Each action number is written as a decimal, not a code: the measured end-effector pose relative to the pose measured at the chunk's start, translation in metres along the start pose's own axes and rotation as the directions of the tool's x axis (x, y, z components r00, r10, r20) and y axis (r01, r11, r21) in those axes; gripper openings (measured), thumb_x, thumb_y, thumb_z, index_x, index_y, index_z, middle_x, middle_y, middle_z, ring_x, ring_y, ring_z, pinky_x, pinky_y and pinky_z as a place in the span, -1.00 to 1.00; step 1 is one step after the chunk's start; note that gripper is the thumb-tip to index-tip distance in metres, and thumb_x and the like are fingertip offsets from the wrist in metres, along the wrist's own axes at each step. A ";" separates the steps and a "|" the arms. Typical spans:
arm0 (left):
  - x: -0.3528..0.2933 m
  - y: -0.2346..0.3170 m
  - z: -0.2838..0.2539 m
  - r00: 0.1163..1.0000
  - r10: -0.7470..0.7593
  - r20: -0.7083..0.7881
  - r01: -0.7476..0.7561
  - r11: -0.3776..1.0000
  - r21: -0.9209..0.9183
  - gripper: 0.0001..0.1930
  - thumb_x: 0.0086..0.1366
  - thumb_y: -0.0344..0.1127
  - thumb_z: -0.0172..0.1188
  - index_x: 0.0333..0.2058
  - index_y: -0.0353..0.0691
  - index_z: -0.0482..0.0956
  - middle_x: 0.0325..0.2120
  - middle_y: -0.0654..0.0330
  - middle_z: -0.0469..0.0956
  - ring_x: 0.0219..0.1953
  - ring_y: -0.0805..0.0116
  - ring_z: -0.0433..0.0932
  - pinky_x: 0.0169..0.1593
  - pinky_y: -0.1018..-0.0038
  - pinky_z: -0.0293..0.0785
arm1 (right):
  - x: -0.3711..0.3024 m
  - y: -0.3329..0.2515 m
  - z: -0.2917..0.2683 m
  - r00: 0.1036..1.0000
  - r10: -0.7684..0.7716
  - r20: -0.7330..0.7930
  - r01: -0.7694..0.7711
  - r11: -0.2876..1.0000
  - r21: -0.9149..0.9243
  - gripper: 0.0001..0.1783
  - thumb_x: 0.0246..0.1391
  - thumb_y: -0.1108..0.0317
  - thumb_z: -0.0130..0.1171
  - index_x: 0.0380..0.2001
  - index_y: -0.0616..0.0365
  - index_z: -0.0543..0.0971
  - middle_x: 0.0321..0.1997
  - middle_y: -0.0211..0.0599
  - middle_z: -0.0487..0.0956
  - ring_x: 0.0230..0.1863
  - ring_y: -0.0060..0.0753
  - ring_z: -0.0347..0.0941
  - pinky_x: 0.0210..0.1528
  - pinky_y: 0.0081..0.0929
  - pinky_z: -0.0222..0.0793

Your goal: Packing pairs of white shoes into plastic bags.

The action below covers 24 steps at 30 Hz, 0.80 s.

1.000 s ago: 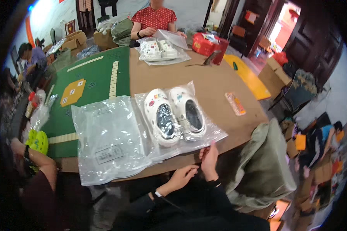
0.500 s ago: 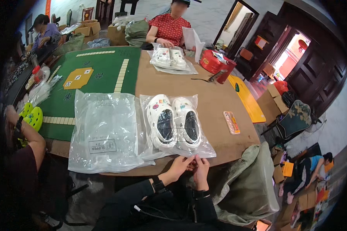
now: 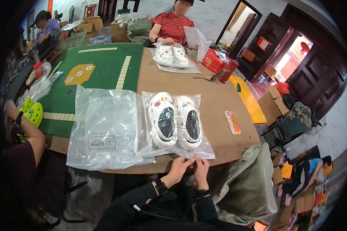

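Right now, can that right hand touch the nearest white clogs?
Probably not directly: the clear plastic bag covers the nearest white clogs, and the right hand is only at the bag's near edge.

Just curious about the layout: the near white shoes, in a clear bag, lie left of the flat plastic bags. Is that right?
Not left: the near white shoes, in a clear bag, lie right of the flat plastic bags, as the head view shows.

Brought left hand (image 3: pixel 177 170) onto near edge of bagged white clogs (image 3: pixel 177 133), pinching it alongside right hand (image 3: pixel 201 170). Across surface (image 3: pixel 216 94), swung plastic bag (image 3: pixel 197 39) held by co-worker (image 3: pixel 170 27) aside from over other clogs (image 3: pixel 171 56).
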<state>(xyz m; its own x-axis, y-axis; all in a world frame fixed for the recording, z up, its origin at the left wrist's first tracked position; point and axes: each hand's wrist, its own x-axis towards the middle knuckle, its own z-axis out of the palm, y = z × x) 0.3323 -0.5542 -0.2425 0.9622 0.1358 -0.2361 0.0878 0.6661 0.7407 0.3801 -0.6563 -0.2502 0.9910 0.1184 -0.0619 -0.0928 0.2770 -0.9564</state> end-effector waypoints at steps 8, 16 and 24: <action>0.005 -0.009 -0.003 0.999 0.046 0.013 -0.045 0.998 -0.048 -0.87 0.21 -0.36 0.14 -0.37 -0.31 0.55 -0.49 0.28 0.53 -0.46 0.57 0.43 -0.34 0.63 0.34 | 0.005 0.011 -0.006 0.996 -0.083 0.032 0.086 0.991 -0.103 -0.85 0.09 0.38 0.12 -0.47 0.25 0.52 -0.52 -0.43 0.51 -0.55 -0.66 0.36 -0.54 -0.67 0.26; 0.004 -0.005 -0.005 0.999 0.013 0.033 -0.010 0.997 -0.082 -0.90 0.24 -0.38 0.08 -0.39 -0.28 0.52 -0.52 0.27 0.48 -0.49 0.54 0.39 -0.38 0.60 0.31 | -0.001 -0.005 0.002 0.988 0.032 0.152 -0.020 0.997 -0.080 -0.83 0.07 0.40 0.12 -0.56 0.22 0.51 -0.61 -0.49 0.45 -0.61 -0.70 0.27 -0.57 -0.68 0.18; 0.002 0.002 -0.006 0.990 -0.010 0.140 0.026 0.993 -0.111 -0.84 0.26 -0.33 0.06 -0.42 -0.29 0.54 -0.54 0.28 0.50 -0.47 0.55 0.42 -0.35 0.63 0.32 | 0.002 0.001 -0.005 0.997 0.044 0.069 -0.048 0.997 0.058 -0.78 0.10 0.34 0.09 -0.60 0.12 0.44 -0.68 -0.51 0.39 -0.69 -0.68 0.26 -0.65 -0.70 0.08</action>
<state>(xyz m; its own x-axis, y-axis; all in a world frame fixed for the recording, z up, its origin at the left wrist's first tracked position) 0.3334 -0.5482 -0.2452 0.9879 0.0247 -0.1532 0.0837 0.7470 0.6596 0.3829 -0.6602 -0.2525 0.9770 0.1959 -0.0837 -0.1453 0.3257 -0.9342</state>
